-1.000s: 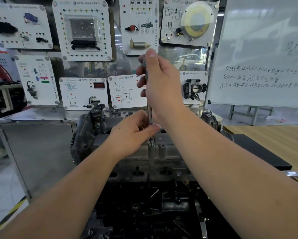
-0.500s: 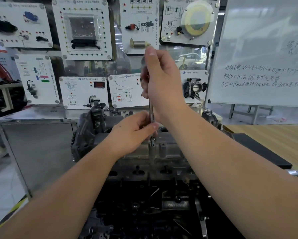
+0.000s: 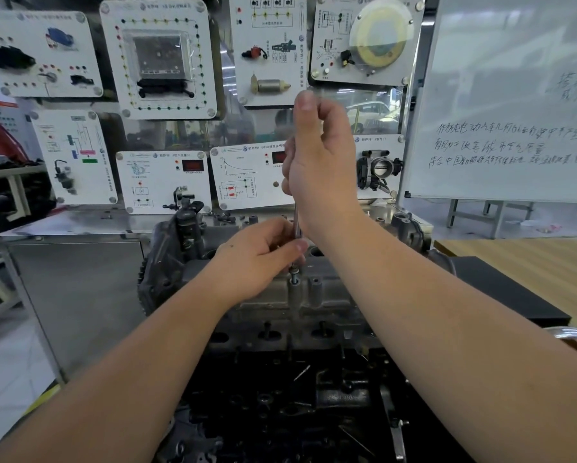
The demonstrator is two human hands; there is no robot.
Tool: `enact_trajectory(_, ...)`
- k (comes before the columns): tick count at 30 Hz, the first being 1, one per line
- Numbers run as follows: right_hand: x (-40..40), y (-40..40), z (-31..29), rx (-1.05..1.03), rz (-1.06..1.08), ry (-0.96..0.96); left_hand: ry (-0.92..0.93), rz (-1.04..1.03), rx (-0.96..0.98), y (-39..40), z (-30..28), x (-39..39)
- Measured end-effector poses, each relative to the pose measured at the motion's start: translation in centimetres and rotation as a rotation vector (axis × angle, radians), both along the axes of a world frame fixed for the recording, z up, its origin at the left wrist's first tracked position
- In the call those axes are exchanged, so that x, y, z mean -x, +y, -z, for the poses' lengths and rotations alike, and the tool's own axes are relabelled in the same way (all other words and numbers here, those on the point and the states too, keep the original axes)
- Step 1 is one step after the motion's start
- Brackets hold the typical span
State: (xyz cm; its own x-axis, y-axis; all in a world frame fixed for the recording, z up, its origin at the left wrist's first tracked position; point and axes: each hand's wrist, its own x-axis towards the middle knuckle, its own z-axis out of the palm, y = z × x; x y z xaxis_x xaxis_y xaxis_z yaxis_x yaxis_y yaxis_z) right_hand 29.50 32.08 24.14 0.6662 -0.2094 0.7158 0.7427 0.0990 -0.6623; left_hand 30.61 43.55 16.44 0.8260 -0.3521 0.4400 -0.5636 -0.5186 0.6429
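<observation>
Steel rod: looks stiff, thin, slippery; best held high.
Right hand: wrapped round its top.
Left hand: pinching it low.

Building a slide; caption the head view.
Right hand grips an upright driver; left hand pinches its shaft above the cylinder head.

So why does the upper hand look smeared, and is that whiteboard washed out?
Head view: the right hand gripping the thin metal tool shaft is motion-blurred at its fingertips; the white marker board shows pale glare; the wide lens bows the edges.
</observation>
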Motion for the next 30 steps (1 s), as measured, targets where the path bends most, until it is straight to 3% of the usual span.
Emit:
enact_trajectory(3, 0.3, 0.1, -0.2, 0.022, -0.008, 0.025, -0.002, -0.05, 0.041, -0.1, 0.3, -0.2)
enact_trajectory(9, 0.2, 0.4, -0.5, -0.051, -0.25, 0.173, 0.005, -0.006, -0.014, 0.2, 0.2, -0.3)
enact_trajectory(13, -0.2, 0.4, 0.2, -0.029, -0.149, 0.036, 0.027, 0.034, 0.035, 0.4, -0.1, 0.0)
enact_trajectory(18, -0.1, 0.2, 0.3, 0.015, 0.014, 0.0, 0.017, 0.01, 0.11, -0.1, 0.1, -0.2)
enact_trajectory(25, -0.1, 0.3, 0.0, -0.1, -0.261, 0.154, 0.045, 0.029, 0.026, 0.3, 0.5, -0.7)
enact_trajectory(30, -0.5, 0.3, 0.6, 0.041, -0.123, 0.0, 0.042, 0.068, 0.076, 0.3, 0.1, -0.2)
